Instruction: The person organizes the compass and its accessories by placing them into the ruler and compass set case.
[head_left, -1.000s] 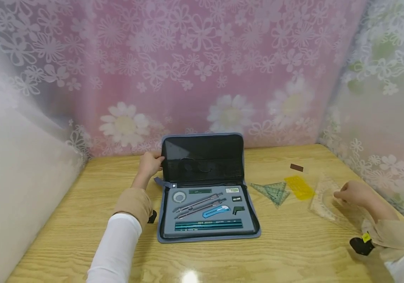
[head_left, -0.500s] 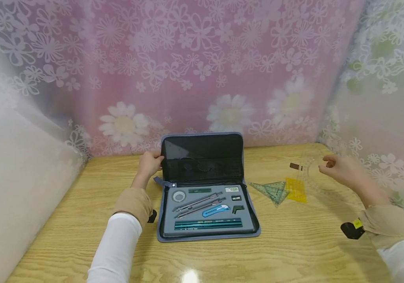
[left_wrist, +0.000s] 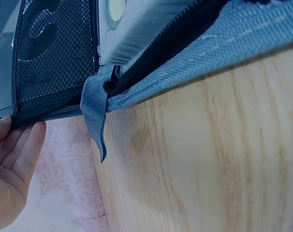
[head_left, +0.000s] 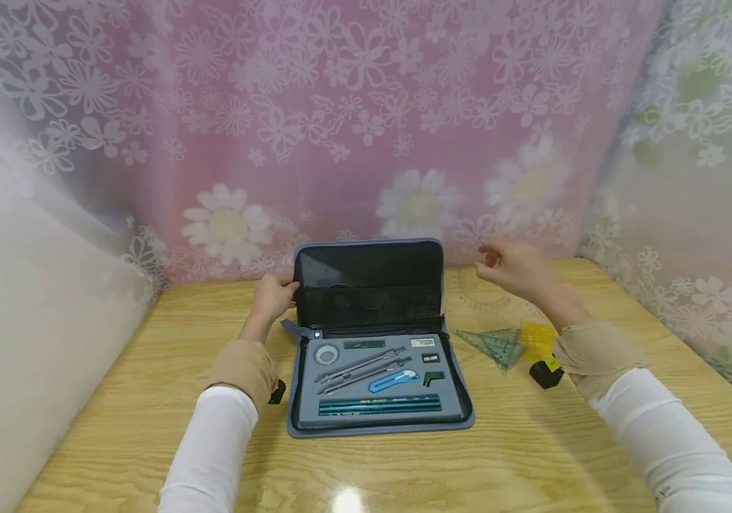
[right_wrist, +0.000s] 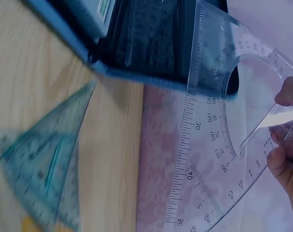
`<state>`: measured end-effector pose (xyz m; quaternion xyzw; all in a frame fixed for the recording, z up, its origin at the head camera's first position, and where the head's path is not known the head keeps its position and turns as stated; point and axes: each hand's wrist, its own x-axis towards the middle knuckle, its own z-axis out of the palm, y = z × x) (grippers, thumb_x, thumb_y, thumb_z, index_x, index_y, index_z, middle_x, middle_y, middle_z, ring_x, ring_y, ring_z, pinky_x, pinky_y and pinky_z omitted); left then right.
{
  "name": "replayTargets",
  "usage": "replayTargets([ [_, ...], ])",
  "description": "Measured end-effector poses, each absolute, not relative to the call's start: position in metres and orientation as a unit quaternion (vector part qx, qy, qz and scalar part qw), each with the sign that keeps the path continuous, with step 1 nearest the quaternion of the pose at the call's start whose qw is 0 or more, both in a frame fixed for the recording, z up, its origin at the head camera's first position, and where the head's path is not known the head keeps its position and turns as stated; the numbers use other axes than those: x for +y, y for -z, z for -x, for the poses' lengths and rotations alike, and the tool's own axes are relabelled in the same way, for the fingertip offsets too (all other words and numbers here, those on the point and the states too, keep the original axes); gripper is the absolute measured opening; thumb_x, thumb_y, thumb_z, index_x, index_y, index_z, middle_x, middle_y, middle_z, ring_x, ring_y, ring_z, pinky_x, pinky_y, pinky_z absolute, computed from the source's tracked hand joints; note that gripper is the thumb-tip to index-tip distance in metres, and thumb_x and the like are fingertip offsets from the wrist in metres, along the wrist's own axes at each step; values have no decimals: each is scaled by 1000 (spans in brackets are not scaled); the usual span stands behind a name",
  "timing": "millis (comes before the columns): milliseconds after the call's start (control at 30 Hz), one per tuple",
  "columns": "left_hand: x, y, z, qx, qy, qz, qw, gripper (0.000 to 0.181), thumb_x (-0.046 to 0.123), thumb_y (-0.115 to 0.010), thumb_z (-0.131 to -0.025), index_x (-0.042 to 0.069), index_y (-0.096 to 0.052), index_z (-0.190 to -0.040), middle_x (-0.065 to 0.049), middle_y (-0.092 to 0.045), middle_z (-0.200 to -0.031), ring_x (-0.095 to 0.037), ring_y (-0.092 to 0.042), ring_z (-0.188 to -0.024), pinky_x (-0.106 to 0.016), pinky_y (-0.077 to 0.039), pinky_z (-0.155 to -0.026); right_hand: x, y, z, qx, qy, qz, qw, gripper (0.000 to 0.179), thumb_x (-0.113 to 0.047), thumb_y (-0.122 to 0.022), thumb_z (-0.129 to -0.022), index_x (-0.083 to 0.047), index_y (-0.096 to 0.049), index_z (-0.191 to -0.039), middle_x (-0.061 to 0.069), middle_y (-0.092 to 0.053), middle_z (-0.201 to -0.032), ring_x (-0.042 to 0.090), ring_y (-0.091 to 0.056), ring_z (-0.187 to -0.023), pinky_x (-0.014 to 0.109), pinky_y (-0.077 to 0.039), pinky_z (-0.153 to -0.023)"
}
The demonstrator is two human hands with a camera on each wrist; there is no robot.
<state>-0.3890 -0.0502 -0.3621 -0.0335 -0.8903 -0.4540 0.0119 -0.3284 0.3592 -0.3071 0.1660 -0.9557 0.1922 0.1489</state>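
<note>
A blue zip case (head_left: pixel 381 432) lies unfolded on the table, its lid (head_left: pixel 366 265) raised at the back with a black mesh pocket. My left hand (head_left: pixel 271 296) pinches the lid's left edge; the left wrist view shows thumb and fingers (left_wrist: pixel 29 152) on either side of it. A clear set square (right_wrist: pixel 199 145), with a round cut-out and printed scales, is pinched in my right hand (head_left: pixel 514 269). It hangs in the air to the right of the lid and overlaps the lid's edge in the right wrist view.
In the case's grey tray sit two compasses (head_left: pixel 361 365), a blue cutter (head_left: pixel 393 381), several dark green pencils (head_left: pixel 379 405), tape (head_left: pixel 326 355), an eraser (head_left: pixel 422 343) and a sharpener (head_left: pixel 430 358). Green set squares (head_left: pixel 495 347) and a yellow stencil (head_left: pixel 537 338) lie right of it.
My right hand has lifted the clear set square off the table at the right and carried it left toward the raised lid. My left hand has stayed on the lid's edge.
</note>
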Motion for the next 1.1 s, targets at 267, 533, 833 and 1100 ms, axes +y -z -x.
replayTargets([
  [267,-51,363,389,-890,453,41,16,26,8,-50,-95,-6,-62,-114,-23,-62,-105,-30,-64,-86,-32,-54,-69,322,300,354,-950,-203,-182,152,29,-16,-59,-89,4,-59,-109,11,-60,-80,20,-49,-59,35,-41,-56],
  [533,-51,364,390,-886,461,48,22,26,8,-50,-95,-6,-63,-113,-23,-62,-105,-31,-64,-86,-33,-54,-70,293,287,374,-943,-162,-210,202,35,-16,-59,-88,3,-57,-117,13,-63,-82,19,-50,-54,34,-41,-51],
  [833,-50,365,389,-886,461,52,23,25,7,-51,-95,-5,-63,-113,-23,-63,-104,-31,-65,-84,-33,-55,-68,244,278,391,-894,-31,-328,304,30,-14,-61,-84,3,-61,-109,15,-66,-88,24,-59,-63,35,-45,-51],
  [1100,-49,372,390,-887,458,55,32,23,8,-52,-94,-5,-65,-109,-22,-64,-101,-30,-65,-81,-31,-55,-66,210,280,398,-885,13,-360,297,21,-11,-60,-83,2,-61,-99,12,-62,-81,24,-57,-67,37,-48,-61],
])
